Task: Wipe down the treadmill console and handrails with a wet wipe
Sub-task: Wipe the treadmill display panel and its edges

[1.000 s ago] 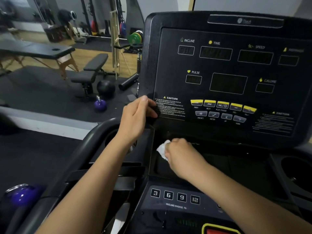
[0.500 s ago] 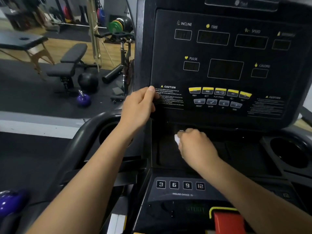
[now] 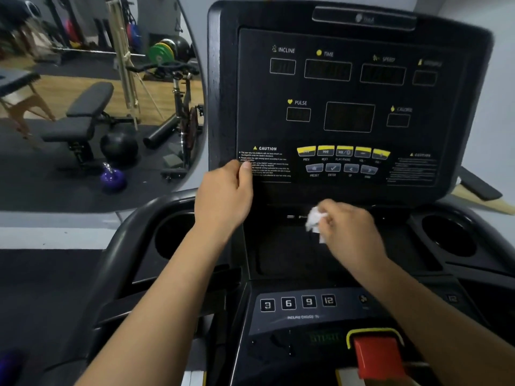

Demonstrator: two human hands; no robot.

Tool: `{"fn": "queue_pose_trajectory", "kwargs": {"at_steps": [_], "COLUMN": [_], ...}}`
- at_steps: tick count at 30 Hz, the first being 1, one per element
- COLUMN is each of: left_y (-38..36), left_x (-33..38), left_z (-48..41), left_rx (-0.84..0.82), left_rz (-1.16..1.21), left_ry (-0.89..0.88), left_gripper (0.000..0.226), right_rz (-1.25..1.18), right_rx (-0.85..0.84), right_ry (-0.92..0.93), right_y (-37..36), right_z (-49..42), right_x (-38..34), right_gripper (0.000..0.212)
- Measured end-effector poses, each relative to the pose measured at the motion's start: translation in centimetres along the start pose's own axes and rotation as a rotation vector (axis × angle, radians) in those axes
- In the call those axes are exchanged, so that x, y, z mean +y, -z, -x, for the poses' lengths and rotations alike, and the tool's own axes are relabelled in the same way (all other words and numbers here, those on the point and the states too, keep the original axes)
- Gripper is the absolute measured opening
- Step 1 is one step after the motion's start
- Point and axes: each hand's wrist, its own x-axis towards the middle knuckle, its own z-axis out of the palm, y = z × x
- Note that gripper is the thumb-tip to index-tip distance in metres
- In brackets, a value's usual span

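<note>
The black treadmill console point(image 3: 348, 87) fills the upper middle, with dark displays and a row of yellow buttons point(image 3: 344, 151). My left hand point(image 3: 225, 196) grips the console's lower left edge, thumb on the caution label. My right hand point(image 3: 348, 232) holds a crumpled white wet wipe point(image 3: 315, 220) against the recessed tray point(image 3: 281, 252) just under the console panel. The curved black left handrail point(image 3: 122, 246) runs down the left side.
Cup holders sit at left point(image 3: 170, 238) and right point(image 3: 448, 238) of the tray. Below are incline buttons 3, 6, 9, 12 point(image 3: 298, 302) and a red stop button point(image 3: 379, 358). A mirror at left shows a weight bench point(image 3: 80, 121), a purple kettlebell point(image 3: 113, 178) and a bike.
My right hand has slid the wipe to the right along the tray's back edge. The left hand keeps its grip on the console edge. The view has shifted.
</note>
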Motion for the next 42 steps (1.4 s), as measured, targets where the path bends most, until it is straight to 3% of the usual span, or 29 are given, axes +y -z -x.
{"fn": "queue_pose_trajectory", "kwargs": {"at_steps": [4, 9, 12, 16, 22, 28, 32, 34, 37, 40, 42], "left_y": [-0.3, -3.2, -3.2, -2.9, -5.4, -7.5, -7.8, -7.9, -7.8, -7.6, -7.5], "left_x": [0.4, 2.0, 1.0, 0.8, 3.3, 3.5, 3.7, 3.9, 3.8, 4.0, 4.4], "left_z": [0.5, 0.9, 0.6, 0.3, 1.6, 1.9, 2.2, 2.3, 2.2, 2.1, 2.2], "left_rx": [0.027, -0.151, -0.211, -0.303, -0.222, -0.184, -0.162, -0.161, -0.170, -0.178, -0.200], "left_rz": [-0.029, -0.031, 0.014, -0.069, -0.258, -0.246, -0.279, -0.305, -0.326, -0.330, -0.340], "left_ry": [-0.061, -0.237, -0.204, -0.330, -0.567, -0.577, -0.567, -0.559, -0.536, -0.521, -0.507], "left_gripper": [0.035, 0.021, 0.021, 0.015, 0.020, 0.007, 0.006, 0.006, 0.008, 0.008, 0.003], "right_rz": [-0.049, -0.235, -0.299, -0.250, -0.210, -0.107, -0.007, 0.043, -0.073, -0.135, -0.148], "right_rx": [0.095, 0.006, 0.006, 0.126, 0.405, 0.325, 0.370, 0.281, 0.090, 0.045, 0.122], "right_ry": [-0.305, -0.063, -0.057, -0.342, -0.693, -0.487, -0.303, -0.145, 0.060, 0.085, -0.024], "right_y": [1.4, -2.0, -2.6, 0.1, 3.8, 0.9, 2.6, 3.1, 2.6, 3.1, 4.4], "right_z": [0.9, 0.0, -0.2, 0.8, 0.7, 0.6, 1.0, 0.6, -0.2, -0.3, 0.1], "right_x": [3.2, -5.1, -5.6, 1.6, 9.3, 6.5, 7.6, 6.7, 4.6, 7.6, 11.2], "right_gripper": [0.017, 0.025, 0.023, 0.015, 0.015, 0.026, 0.018, 0.018, 0.020, 0.022, 0.021]}}
